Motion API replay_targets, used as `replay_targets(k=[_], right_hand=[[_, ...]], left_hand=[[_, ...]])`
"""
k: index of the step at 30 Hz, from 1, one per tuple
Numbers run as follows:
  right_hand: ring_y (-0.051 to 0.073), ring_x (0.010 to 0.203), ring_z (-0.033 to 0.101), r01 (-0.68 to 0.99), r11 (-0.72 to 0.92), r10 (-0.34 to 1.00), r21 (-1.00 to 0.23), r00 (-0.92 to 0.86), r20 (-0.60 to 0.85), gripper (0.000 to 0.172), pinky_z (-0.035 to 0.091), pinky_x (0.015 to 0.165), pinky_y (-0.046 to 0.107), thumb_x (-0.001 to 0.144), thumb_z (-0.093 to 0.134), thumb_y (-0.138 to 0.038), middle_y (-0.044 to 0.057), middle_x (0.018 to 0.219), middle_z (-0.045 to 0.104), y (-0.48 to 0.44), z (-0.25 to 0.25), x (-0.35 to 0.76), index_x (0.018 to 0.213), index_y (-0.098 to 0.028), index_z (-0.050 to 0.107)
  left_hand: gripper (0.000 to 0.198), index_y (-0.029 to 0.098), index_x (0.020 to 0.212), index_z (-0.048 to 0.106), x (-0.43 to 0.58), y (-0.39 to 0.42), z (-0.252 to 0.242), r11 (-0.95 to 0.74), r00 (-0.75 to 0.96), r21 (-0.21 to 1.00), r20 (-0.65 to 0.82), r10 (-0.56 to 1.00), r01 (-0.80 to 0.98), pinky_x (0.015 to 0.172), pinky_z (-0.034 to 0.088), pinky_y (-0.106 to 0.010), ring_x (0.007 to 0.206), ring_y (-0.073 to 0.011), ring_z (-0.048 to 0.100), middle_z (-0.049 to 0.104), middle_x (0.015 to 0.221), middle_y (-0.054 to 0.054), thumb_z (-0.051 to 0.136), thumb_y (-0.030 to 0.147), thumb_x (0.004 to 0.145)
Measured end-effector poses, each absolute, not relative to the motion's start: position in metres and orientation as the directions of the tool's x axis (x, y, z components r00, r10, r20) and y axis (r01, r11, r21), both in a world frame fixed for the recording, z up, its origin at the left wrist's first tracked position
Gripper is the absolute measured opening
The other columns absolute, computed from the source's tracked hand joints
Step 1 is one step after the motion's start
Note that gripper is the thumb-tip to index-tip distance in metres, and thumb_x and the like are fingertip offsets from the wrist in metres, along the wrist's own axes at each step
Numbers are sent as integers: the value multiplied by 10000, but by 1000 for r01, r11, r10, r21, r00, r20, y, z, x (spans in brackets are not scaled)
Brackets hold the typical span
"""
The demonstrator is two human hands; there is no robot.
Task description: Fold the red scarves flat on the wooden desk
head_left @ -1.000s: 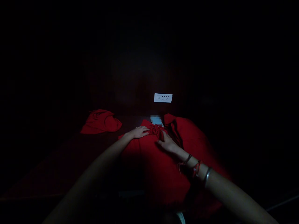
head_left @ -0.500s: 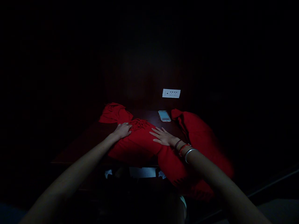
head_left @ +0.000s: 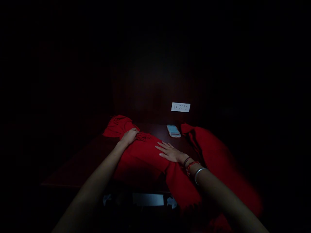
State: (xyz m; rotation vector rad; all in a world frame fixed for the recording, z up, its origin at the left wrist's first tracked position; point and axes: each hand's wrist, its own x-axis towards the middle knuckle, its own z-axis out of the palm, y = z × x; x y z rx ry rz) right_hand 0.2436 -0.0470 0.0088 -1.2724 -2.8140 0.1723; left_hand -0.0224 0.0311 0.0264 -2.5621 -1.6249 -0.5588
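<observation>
A red fringed scarf [head_left: 145,153] lies bunched and partly folded across a dark table, with one end hanging over the front edge. My left hand [head_left: 129,137] is closed on the cloth at the left, beside a tuft of fringe; a ring shows on one finger. Flat on the scarf's middle rests my right hand [head_left: 170,153], fingers spread, with bracelets on the wrist. More red cloth runs along the right side, past my right forearm, into shadow. The fingertips of my left hand are partly hidden.
Behind the scarf a phone [head_left: 173,130] with a blurred screen lies on the dark table [head_left: 85,165]. A white socket plate [head_left: 180,107] is on the wall. Under the table edge a pale flat object [head_left: 148,199] shows. The surroundings are very dark.
The view has tilted up a little, so table and phone sit lower in it. My left hand has shifted slightly right along the scarf, fingers more curled; my right hand stays flat on it.
</observation>
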Motion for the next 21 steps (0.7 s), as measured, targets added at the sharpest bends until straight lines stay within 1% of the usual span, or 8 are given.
replay_targets(k=[3, 7, 9, 10, 12, 15, 17, 21], right_hand=[[190, 1258, 39, 716, 691, 720, -98, -694, 4, 515, 89, 996, 441, 828, 221, -492, 5, 1389, 92, -31, 11, 240, 1304, -304, 160], [182, 1256, 63, 649, 759, 651, -62, -759, 22, 497, 92, 1002, 420, 836, 248, -456, 9, 1385, 114, -8, 16, 237, 1300, -289, 186], [182, 1256, 68, 627, 778, 629, -47, -777, 36, 484, 87, 1003, 417, 839, 258, -437, 6, 1383, 127, 0, 16, 238, 1296, -285, 208], [185, 1256, 68, 620, 783, 622, -42, -782, 39, 481, 84, 1004, 418, 839, 262, -434, 4, 1381, 137, 3, 17, 239, 1294, -282, 218], [194, 1256, 66, 622, 782, 624, -42, -781, 39, 485, 80, 1003, 427, 833, 275, -443, 4, 1373, 172, 5, 18, 239, 1288, -280, 241], [226, 1251, 88, 675, 735, 678, -68, -734, 39, 516, 107, 998, 436, 798, 345, -471, 29, 1350, 244, 3, 23, 234, 1265, -253, 317], [242, 1240, 140, 725, 681, 732, -101, -678, 72, 517, 145, 995, 415, 781, 387, -459, 69, 1324, 298, -3, 30, 225, 1230, -202, 392], [221, 1167, 316, 790, 568, 823, -232, -541, 172, 484, 250, 966, 326, 792, 402, -378, 129, 1241, 406, -21, 44, 200, 1193, -110, 438]], left_hand=[[284, 189, 877, 621, -39, 33, 28, -481, 399, 174, 360, 843, 859, 878, 344, -287, 1005, -193, 467, 519, 1052, -73, 427, 122, 680], [235, 214, 844, 636, -57, 31, 33, -575, 552, 298, 167, 817, 762, 899, 324, -272, 989, -192, 481, 547, 1036, -42, 548, 299, 644], [277, 210, 842, 639, -61, 29, 35, -530, 526, 332, 110, 843, 780, 894, 326, -278, 1014, -200, 470, 528, 1086, -50, 513, 396, 680], [302, 205, 873, 633, -62, 28, 36, -500, 488, 327, 122, 864, 802, 899, 320, -283, 1045, -206, 448, 501, 1131, -58, 491, 407, 700], [379, 193, 1041, 559, -61, 27, 37, -425, 387, 312, 179, 904, 849, 897, 319, -296, 1083, -219, 416, 450, 1194, -79, 491, 366, 712], [612, 165, 1242, 350, -57, 25, 38, -318, 265, 316, 199, 943, 894, 839, 369, -302, 1023, -234, 470, 497, 1140, -106, 547, 258, 670], [567, 151, 1205, 404, -54, 24, 40, -327, 266, 286, 232, 936, 901, 824, 380, -296, 980, -235, 497, 543, 1069, -100, 543, 191, 656], [330, 144, 940, 599, -46, 23, 41, -457, 372, 142, 400, 838, 878, 859, 357, -305, 958, -223, 489, 563, 962, -94, 442, 71, 659]])
